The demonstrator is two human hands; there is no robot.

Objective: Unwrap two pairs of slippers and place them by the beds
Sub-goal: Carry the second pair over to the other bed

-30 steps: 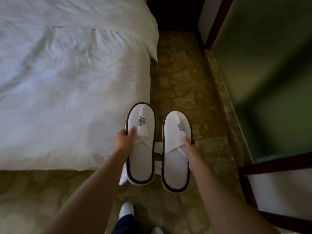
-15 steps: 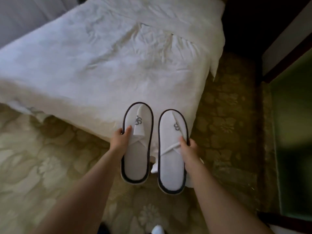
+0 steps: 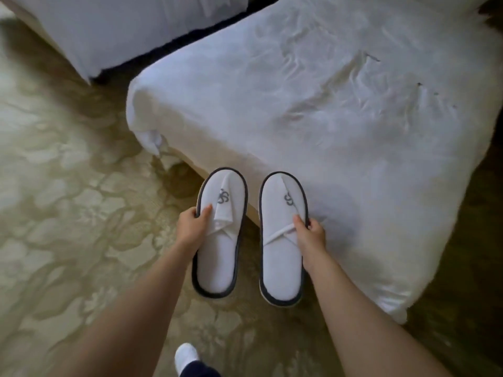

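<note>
I hold two white slippers with dark trim and a grey monogram, side by side in the air, toes pointing away from me. My left hand (image 3: 192,227) grips the left slipper (image 3: 220,257) by its outer edge, thumb on the folded strap. My right hand (image 3: 310,232) grips the right slipper (image 3: 280,262) the same way. They hang over the carpet at the foot corner of the near bed (image 3: 340,118), which has a rumpled white duvet. No wrapping shows on them.
A second bed (image 3: 117,31) with white bedding stands at the upper left, a dark gap between the two. Patterned beige carpet (image 3: 68,213) covers the floor on the left. My white-shod foot (image 3: 186,356) shows at the bottom. Dark floor lies right of the near bed.
My view has swung left around the foot of the bed. The green wall has left the frame and the second bed has appeared. Both hands keep the same hold on the slippers.
</note>
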